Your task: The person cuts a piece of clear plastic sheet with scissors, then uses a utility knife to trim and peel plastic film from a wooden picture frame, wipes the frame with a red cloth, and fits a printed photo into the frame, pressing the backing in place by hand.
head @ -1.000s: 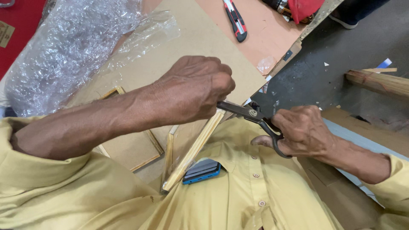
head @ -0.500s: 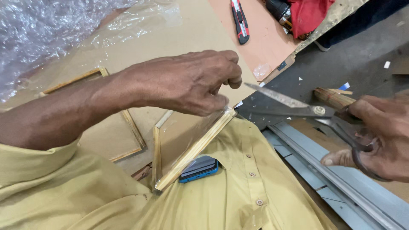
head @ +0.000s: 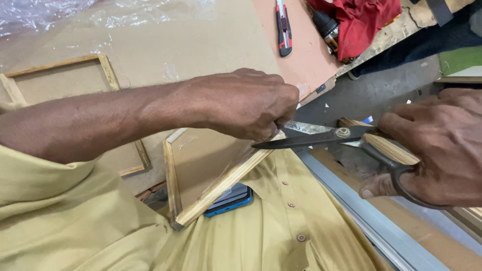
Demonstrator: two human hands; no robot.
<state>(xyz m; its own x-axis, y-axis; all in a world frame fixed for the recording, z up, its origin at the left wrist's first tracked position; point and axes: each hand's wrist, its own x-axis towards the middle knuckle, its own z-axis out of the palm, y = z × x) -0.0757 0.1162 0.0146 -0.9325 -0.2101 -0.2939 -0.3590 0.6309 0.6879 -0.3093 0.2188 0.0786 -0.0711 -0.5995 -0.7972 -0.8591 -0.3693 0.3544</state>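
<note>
Head view: left hand [head: 241,103] is clamped on the upper corner of the wooden frame [head: 221,183], propped over the lap off the board's [head: 211,45] near edge. Right hand [head: 437,145], since half a second ago, has closed the scissors [head: 321,138]; the cut at the corner looks made.

The left hand [head: 241,103] grips a wooden frame [head: 201,175] while the right hand [head: 437,145] works scissors [head: 321,138] at its corner.

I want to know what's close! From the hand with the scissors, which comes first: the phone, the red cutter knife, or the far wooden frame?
From the right hand:
1. Blue phone, in the shirt pocket, lower left.
2. Red utility knife, on the board, up top.
3. Flat wooden frame, far left.
</note>
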